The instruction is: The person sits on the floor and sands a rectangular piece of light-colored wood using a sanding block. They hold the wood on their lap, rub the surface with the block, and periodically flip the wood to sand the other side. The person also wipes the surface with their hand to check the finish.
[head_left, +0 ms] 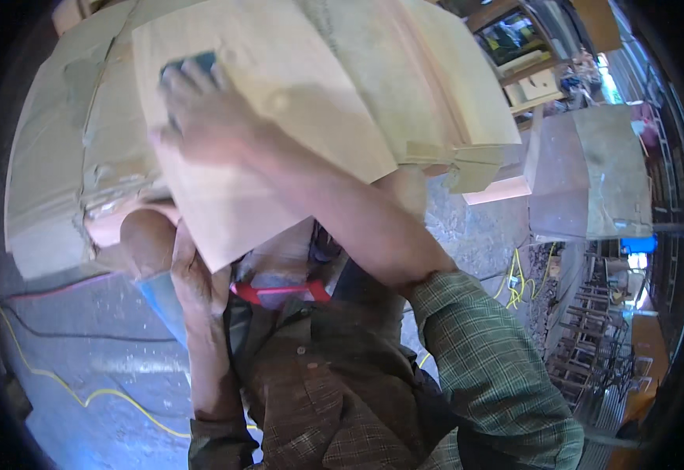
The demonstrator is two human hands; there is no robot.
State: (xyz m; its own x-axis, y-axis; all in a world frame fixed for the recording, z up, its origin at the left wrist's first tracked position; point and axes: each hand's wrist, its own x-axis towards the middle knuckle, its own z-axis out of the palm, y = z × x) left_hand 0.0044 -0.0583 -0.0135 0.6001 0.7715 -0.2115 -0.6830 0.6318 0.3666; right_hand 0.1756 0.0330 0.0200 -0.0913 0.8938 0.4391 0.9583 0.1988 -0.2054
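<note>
From the head view, a flat, pale wood board (279, 110) fills the upper middle. It is smooth and light tan, with straight cut edges, and it tilts down toward the person. The right hand (205, 117) lies flat on the board near 11 o'clock, pressing a small dark blue-green sanding block (193, 64) under the fingers. The left hand (193, 270) is at 8 o'clock, curled around the board's lower edge and gripping it. More pale wood pieces (451, 86) sit behind at 1 o'clock. A yellow cord (83, 395) lies on the grey floor (68, 313) at 7 o'clock.
</note>
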